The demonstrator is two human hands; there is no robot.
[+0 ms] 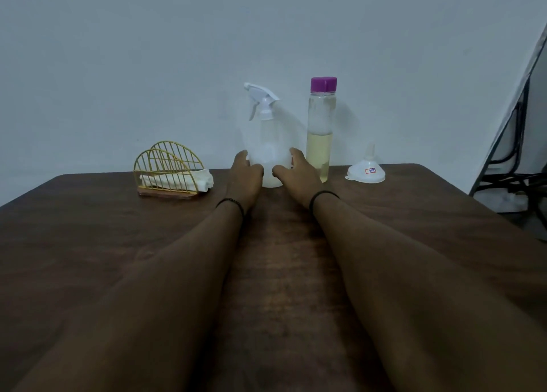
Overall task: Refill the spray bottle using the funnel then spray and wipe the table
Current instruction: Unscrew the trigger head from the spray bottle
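Note:
A translucent spray bottle (268, 137) with a white trigger head stands upright at the far middle of the dark wooden table (88, 229). My left hand (244, 174) cups its lower left side and my right hand (296, 172) cups its lower right side, with both thumbs in front of its base. Just right of it stands a tall clear bottle (320, 143) with a purple cap, about half full of pale yellow liquid. A white funnel (367, 171) lies mouth down further right, spout up. A folded white cloth (204, 180) sits in a gold wire holder (165, 166) at the left.
A pale wall runs right behind the table's far edge. Off the table's right side are a slanted board and a dark metal stand with cables (515, 166). My forearms stretch across the middle of the table.

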